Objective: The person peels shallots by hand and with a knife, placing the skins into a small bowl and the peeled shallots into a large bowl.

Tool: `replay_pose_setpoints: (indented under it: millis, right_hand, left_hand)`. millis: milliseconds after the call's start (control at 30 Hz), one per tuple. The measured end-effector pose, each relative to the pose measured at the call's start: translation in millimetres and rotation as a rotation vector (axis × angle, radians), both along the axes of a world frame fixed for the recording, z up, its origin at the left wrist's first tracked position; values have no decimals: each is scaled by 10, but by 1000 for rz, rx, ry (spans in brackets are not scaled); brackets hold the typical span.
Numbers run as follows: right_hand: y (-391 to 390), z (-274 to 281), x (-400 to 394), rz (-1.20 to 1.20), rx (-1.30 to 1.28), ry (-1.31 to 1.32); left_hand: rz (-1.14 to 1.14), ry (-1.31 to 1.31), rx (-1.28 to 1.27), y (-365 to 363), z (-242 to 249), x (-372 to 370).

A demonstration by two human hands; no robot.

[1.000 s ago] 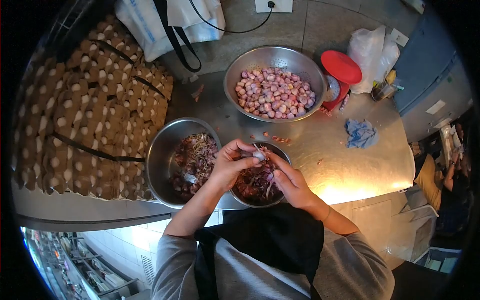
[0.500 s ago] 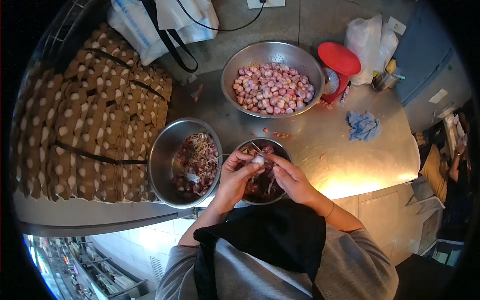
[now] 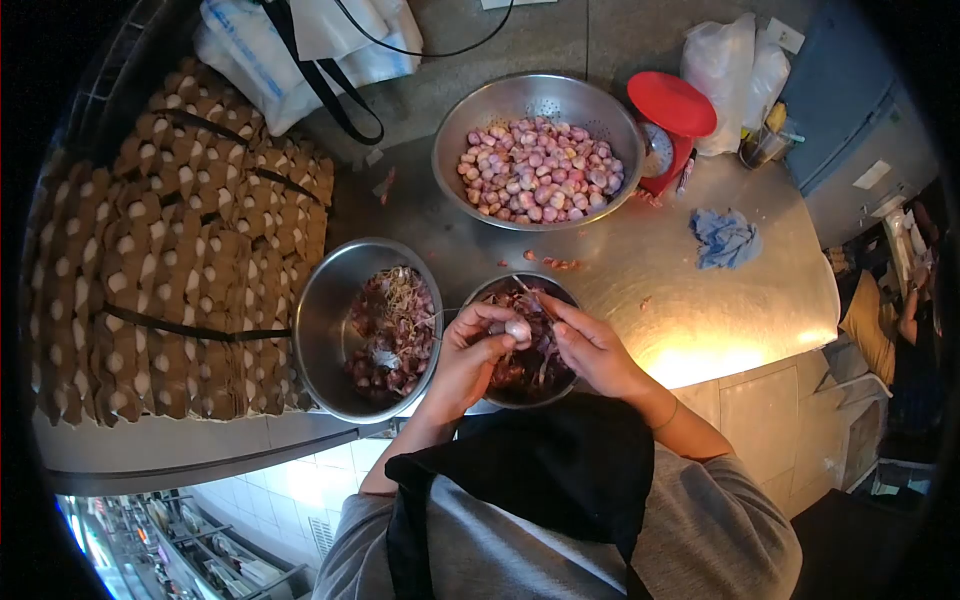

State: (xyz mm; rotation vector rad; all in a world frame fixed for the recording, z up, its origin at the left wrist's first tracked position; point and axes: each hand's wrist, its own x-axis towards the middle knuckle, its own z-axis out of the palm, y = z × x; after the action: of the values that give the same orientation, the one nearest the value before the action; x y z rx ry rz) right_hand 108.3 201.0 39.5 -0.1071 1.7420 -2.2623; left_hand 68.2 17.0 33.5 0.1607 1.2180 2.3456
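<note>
Peeled shallot (image 3: 517,328) pinched in left hand (image 3: 470,355) grip, fingertips pressed around it, held just above small steel bowl (image 3: 500,292) of skins. Right hand (image 3: 590,350) closed against same shallot, thumb and forefinger nipping at skin; whether a blade is held cannot be told. Judged risk: slick bulb slipping from pinch into peelings below, or skin scraps scattering onto counter (image 3: 700,310). Larger bowl of trimmings (image 3: 325,310) just left; colander of peeled shallots (image 3: 540,170) well beyond, near red scale (image 3: 670,110).
</note>
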Motion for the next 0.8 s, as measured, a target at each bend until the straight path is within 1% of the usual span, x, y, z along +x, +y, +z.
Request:
replay_pose_setpoints:
  millis: [33,67,133,200,267,333,433,500,600,667,733,800]
  right_hand:
    - [-4,9,17,22,-19,-2]
    - [-8,4,29,39,-9,-3]
    - [-25,-3,47,73,10,-6]
    - [-64,-4,57,33,245,159]
    - [-92,8,50,5,380,286]
    - [-102,31,41,-15,412,373]
    - [-108,-47,17,-68,357,376]
    - [-84,-102,0,-84,298,211]
    - [-80,-74,13,-56,187,69]
    - [-86,-21,39,-34,209,145]
    - [-125,11,45,-22,337,363]
    - [-144,-42,27,-59,372,427]
  left_hand:
    - [40,-18,-25,16,-11,-9]
    - [60,-39,4,26,8,-9]
    - [101,-23,-23,45,-21,-4]
    - [129,-4,-50,51,-88,-1]
    - [147,27,-75,47,-168,-19]
    - [185,45,-124,60,-99,-11]
    - [194,58,-145,59,-27,1]
    - [187,75,-142,54,13,5]
    - [203,91,-145,54,41,8]
    - [234,67,-156,66,14,-4]
    - [227,57,-138,60,-7,-3]
    - [231,56,-134,57,-19,-7]
